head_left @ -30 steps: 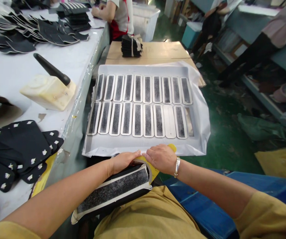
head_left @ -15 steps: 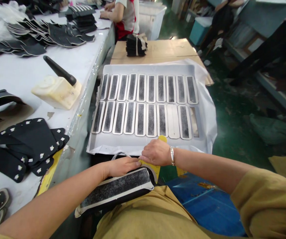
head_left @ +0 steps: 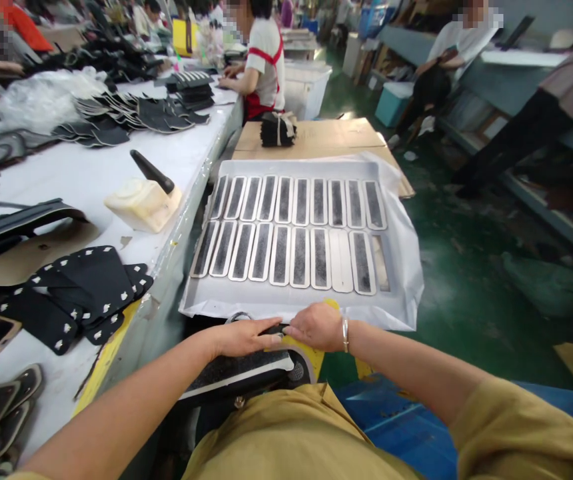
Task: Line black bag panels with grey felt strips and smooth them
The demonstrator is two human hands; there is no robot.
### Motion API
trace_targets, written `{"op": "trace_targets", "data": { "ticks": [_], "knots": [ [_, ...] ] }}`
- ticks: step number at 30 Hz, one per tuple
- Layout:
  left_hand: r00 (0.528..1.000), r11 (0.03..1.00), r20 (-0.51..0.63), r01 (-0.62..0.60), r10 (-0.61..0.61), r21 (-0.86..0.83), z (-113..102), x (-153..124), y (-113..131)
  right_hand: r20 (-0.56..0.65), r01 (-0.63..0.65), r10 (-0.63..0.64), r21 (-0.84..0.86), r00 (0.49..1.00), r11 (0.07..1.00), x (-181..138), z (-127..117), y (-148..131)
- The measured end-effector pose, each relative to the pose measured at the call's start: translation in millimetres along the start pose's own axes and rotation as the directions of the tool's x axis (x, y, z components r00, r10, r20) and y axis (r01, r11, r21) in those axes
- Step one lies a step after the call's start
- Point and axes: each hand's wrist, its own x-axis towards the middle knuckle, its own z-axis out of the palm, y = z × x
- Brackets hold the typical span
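A black bag point(head_left: 239, 378) with a pale-edged, speckled dark strip along it lies across my lap, below both hands. My left hand point(head_left: 241, 338) rests on its far edge, fingers stretched toward the right, thumb and forefinger apart. Against it, my right hand point(head_left: 314, 327) is closed, its fingertips pinching dark material at the bag's upper edge; the exact grip is partly hidden. Just beyond my hands is a pale tray point(head_left: 401, 293) holding two rows of dark strips with white borders point(head_left: 281, 257). One strip point(head_left: 342, 261) in the near row shows a white face.
A white-covered table point(head_left: 91, 173) runs along my left, bearing a cream glue container point(head_left: 144, 208) with a black handle, black panels point(head_left: 91, 283) and stacked dark pieces. Cardboard point(head_left: 331, 137) with a tied black bundle point(head_left: 277, 130) lies behind the tray. Other people work farther off.
The camera view has tilted up, showing more of the room. The bag's strip has turned away and shows less. My left forefinger and thumb have spread apart; my right hand stays closed beside them.
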Motion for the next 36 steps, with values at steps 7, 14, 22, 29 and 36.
{"op": "trace_targets", "data": {
  "ticks": [7, 14, 22, 29, 36],
  "knots": [
    [0.911, 0.887, -0.406, 0.241, -0.067, 0.393, 50.8, -8.7, 29.9, -0.020, -0.400, 0.469, 0.492, 0.883, 0.773, -62.6, 36.0, 55.9],
    [0.799, 0.768, -0.592, 0.315, 0.102, 0.558, 83.2, 1.8, 25.4, 0.279, -0.385, 0.424, 0.904, 0.861, 0.186, -86.0, 107.6, 26.7],
    [0.745, 0.786, -0.653, 0.317, 0.140, 0.530, 89.5, 3.3, 22.4, 0.407, -0.392, -0.002, 0.881, 0.914, 0.265, -93.9, 60.8, 12.9],
    [0.705, 0.793, -0.675, 0.276, 0.217, 0.543, 94.8, 2.4, 18.4, 0.477, -0.331, -0.053, 0.682, 0.877, 0.652, -67.2, 10.1, 2.7],
    [0.714, 0.784, -0.662, 0.269, 0.228, 0.560, 93.2, 2.1, 18.0, 0.467, -0.240, -0.097, 0.608, 0.879, 0.757, -45.2, 14.2, -0.5]
  ]
}}
